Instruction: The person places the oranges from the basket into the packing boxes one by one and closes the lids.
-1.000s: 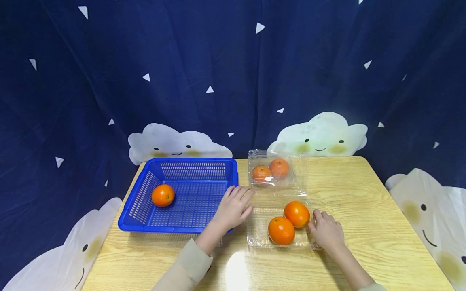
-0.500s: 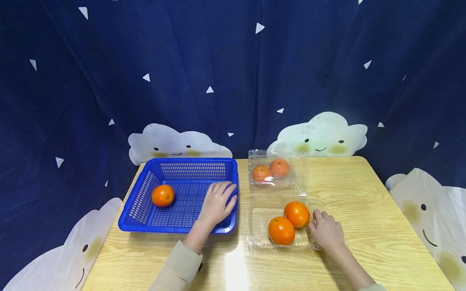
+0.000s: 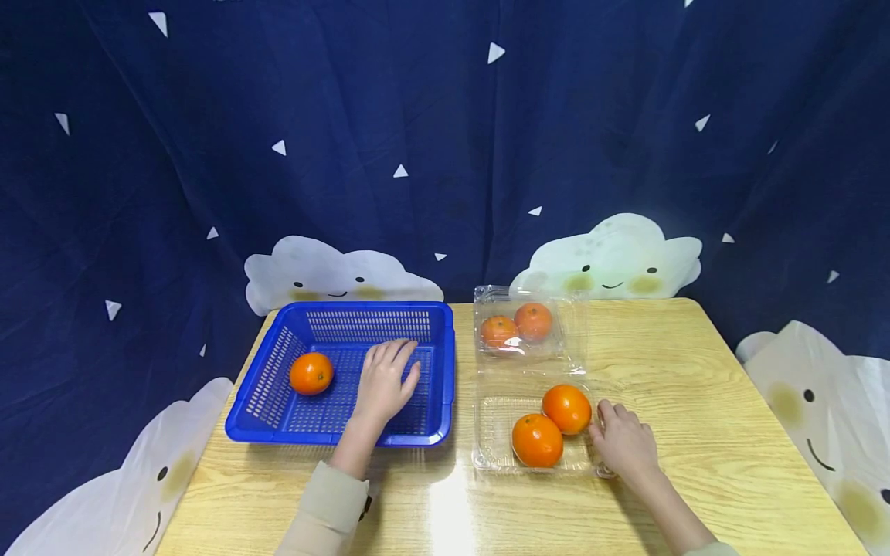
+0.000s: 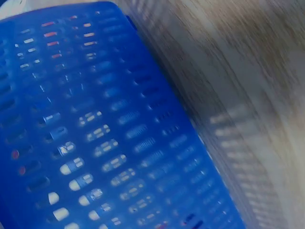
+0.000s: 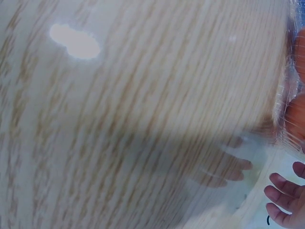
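My left hand (image 3: 384, 384) is over the blue plastic basket (image 3: 445, 378), its fingers loosely stretched and no fruit visible in it. To its left, one orange (image 3: 311, 374) sits on the basket floor. The slotted basket wall (image 4: 119, 124) fills much of the left wrist view. My right hand (image 3: 626, 444) is beside the right edge of a clear plastic clamshell box (image 3: 497, 432), fingertips right at that edge. Its fingers (image 5: 283, 183) look spread in the right wrist view. Two oranges, a rear one (image 3: 567, 409) and a front one (image 3: 538, 441), sit in the box's near half.
Two more oranges (image 3: 533, 322) show through the clear plastic lid (image 3: 570, 340) at the back. Everything stands on a wooden table (image 3: 709, 432). Behind it hangs a dark blue curtain (image 3: 445, 116) with clouds and triangles.
My left hand has moved left from the gap between basket and clamshell box to over the basket's middle. My right hand and the oranges have stayed put.
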Tool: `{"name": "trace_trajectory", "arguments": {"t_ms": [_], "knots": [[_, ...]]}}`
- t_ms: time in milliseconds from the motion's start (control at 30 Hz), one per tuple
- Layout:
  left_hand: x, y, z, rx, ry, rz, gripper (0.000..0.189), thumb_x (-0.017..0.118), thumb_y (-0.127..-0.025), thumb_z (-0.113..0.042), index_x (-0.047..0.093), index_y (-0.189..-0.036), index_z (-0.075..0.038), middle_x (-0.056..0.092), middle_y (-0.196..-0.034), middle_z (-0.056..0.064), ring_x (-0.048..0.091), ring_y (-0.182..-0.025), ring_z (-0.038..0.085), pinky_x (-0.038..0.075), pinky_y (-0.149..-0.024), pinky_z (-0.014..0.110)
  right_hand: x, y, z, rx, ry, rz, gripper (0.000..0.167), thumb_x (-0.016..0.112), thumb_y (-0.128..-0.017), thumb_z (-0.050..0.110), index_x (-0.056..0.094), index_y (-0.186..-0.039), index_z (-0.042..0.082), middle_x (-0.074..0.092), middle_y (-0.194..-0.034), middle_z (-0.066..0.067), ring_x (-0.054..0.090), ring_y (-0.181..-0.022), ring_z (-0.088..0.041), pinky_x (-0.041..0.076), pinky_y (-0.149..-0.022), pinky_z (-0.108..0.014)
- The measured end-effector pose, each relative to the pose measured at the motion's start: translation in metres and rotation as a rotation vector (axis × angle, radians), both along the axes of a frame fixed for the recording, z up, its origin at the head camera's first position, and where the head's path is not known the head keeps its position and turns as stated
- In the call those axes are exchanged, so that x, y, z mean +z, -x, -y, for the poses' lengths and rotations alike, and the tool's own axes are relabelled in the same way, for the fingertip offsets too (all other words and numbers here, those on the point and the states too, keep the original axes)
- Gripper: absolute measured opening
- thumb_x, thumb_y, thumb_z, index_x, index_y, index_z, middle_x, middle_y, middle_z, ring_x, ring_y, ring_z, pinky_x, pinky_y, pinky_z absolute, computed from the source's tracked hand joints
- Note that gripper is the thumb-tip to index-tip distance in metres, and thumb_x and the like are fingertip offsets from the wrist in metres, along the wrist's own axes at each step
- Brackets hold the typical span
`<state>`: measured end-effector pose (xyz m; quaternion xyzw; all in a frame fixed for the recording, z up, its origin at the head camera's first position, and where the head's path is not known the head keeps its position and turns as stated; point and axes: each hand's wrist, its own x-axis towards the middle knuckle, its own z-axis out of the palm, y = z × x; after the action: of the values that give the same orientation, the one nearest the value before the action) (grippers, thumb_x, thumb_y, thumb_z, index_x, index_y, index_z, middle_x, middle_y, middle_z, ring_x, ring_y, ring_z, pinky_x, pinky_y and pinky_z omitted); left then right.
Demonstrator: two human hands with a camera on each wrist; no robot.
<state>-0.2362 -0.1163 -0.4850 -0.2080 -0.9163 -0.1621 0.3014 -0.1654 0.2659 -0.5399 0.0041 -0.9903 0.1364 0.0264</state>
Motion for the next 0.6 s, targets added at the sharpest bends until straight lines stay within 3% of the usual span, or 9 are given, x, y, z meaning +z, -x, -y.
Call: {"name": "trace_trajectory", "arguments": {"t_ms": [333, 600], "knots": [[-0.004, 0.003, 0.025, 0.113, -0.005, 0.046, 0.033, 0.058, -0.083, -0.021, 0.062, -0.111, -0.005, 0.061, -0.109, 0.014, 0.053, -0.104, 0.031, 0.037, -0.092, 0.047, -0.002, 0.000, 0.000, -0.002, 0.002, -0.016, 0.021, 0.053, -0.085, 0.024, 0.050, -0.095, 0.007, 0.055, -0.091, -0.014, 0.053, -0.082, -0.034, 0.041, -0.061, -0.048], [-0.004, 0.006, 0.050, 0.212, -0.047, 0.134, 0.034, 0.058, -0.083, -0.020, 0.061, -0.114, -0.005, 0.059, -0.113, 0.017, 0.051, -0.107, 0.034, 0.034, -0.096, 0.050, -0.002, 0.000, 0.000, 0.002, 0.005, -0.020, 0.020, 0.052, -0.085, 0.024, 0.050, -0.094, 0.007, 0.055, -0.091, -0.015, 0.053, -0.081, -0.033, 0.040, -0.059, -0.045]]}}
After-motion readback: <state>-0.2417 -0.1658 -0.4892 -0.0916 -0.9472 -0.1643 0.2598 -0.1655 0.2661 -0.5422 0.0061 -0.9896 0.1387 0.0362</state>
